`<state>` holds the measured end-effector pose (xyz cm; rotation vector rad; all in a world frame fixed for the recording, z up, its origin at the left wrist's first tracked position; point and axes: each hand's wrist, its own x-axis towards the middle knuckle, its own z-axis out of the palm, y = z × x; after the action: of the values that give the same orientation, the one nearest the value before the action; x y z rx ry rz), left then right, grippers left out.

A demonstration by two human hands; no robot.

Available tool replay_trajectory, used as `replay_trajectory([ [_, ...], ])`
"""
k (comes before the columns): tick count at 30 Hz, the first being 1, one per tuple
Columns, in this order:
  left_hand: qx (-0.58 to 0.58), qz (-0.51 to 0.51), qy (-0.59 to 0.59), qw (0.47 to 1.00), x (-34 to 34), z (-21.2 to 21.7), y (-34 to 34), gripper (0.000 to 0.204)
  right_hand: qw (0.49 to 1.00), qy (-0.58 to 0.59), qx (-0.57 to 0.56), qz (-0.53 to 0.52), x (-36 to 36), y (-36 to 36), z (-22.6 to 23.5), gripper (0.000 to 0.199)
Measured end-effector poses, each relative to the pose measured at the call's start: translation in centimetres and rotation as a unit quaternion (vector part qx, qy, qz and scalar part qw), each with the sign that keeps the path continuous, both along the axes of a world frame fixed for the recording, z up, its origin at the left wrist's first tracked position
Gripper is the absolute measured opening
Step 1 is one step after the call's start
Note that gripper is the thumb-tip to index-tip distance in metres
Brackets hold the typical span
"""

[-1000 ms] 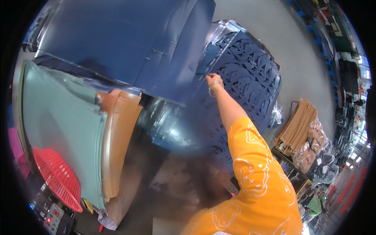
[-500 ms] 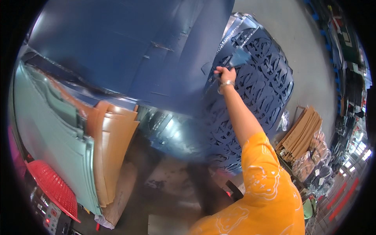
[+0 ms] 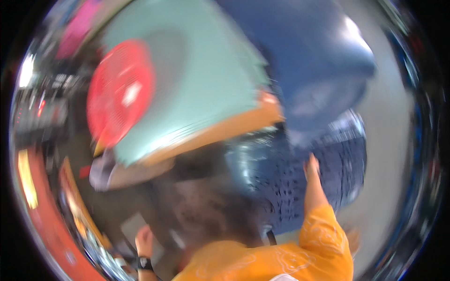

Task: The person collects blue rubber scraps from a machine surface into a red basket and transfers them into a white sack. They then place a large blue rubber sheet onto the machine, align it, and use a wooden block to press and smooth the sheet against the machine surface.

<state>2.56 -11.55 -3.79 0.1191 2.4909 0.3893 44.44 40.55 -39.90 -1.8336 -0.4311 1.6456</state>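
Note:
My right hand (image 3: 311, 165) reaches forward over a dark blue sheet (image 3: 300, 196) full of cut-out shapes. Motion smears its fingers, so whether it grips anything does not show. Close beyond that hand hangs the lower edge of a large, smooth dark blue sheet (image 3: 318, 51). Low on the left is my left hand (image 3: 144, 239), a black band on its wrist. It is near a pale flat panel (image 3: 136, 225) on the floor; its fingers are too blurred to read.
A red perforated basket (image 3: 110, 103) lies on a stack of pale green sheets (image 3: 201, 79), left of centre. Under them show orange-brown sheets (image 3: 215, 131). Orange-red machinery (image 3: 40, 206) stands at the far left. Grey floor (image 3: 384, 154) runs along the right.
The view has swung left, shifting the basket and green stack toward the middle. My left hand has come into view. My right arm still reaches out over the cut sheet.

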Motion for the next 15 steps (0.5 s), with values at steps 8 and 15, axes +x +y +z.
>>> replay_trajectory([
  [8, 0.235, 0.121, 0.093, 0.960, 4.6, 2.9, -7.5, 0.028, 0.824, 0.000, -0.194, 0.532, -15.9, -19.0, 11.7, 0.035],
  [15, 0.264, 0.163, 0.218, 0.925, 9.0, 8.4, -16.2, 0.032, 0.491, 0.100, 0.084, 0.861, -47.2, -29.1, 30.1, 0.047],
])
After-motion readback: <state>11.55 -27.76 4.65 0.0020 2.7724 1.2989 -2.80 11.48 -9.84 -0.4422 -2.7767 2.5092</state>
